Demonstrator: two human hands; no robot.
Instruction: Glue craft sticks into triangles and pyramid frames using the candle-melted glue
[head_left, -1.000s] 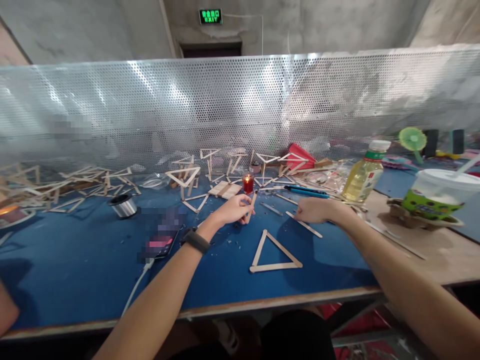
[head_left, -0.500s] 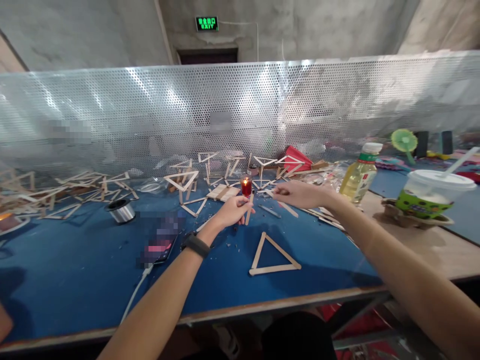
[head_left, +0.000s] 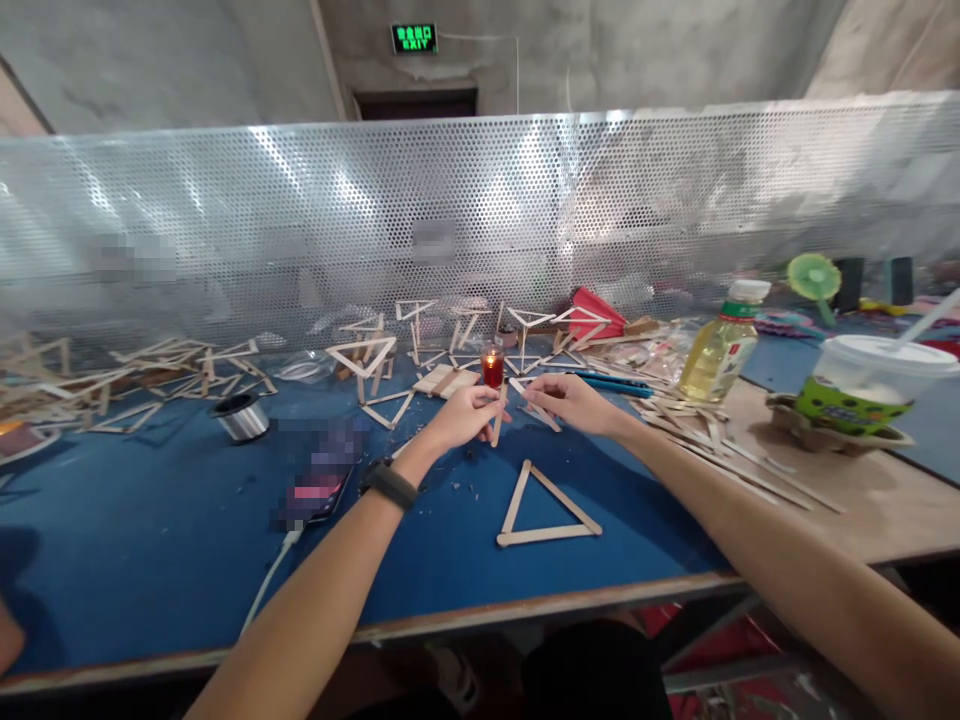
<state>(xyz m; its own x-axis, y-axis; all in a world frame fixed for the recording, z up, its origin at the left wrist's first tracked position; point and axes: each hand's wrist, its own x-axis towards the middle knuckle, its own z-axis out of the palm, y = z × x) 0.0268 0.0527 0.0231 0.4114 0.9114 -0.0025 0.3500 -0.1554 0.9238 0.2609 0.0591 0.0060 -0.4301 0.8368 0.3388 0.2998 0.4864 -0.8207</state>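
My left hand (head_left: 466, 416) is closed on a wooden craft stick (head_left: 498, 424), its upper end close to a lit candle in a red glass (head_left: 493, 370). Opposite it, my right hand (head_left: 568, 402) pinches a second craft stick (head_left: 546, 416), slanting down to the right. The upper ends of both sticks are near each other just in front of the candle; whether they touch I cannot tell. Nearer the table's front edge lies a flat triangle of craft sticks (head_left: 549, 535).
Built stick frames (head_left: 363, 355) stand behind the hands, with a stick pile (head_left: 187, 368) to the left. A wire spool (head_left: 240, 418) and a phone (head_left: 324, 480) on a cable lie left. On the right are loose sticks (head_left: 720, 455), a bottle (head_left: 724, 345) and a lidded cup (head_left: 855, 395).
My right hand has moved left and slightly down, toward my left hand, with a craft stick in its fingers. Blue pens behind it now show. My left hand has barely moved.
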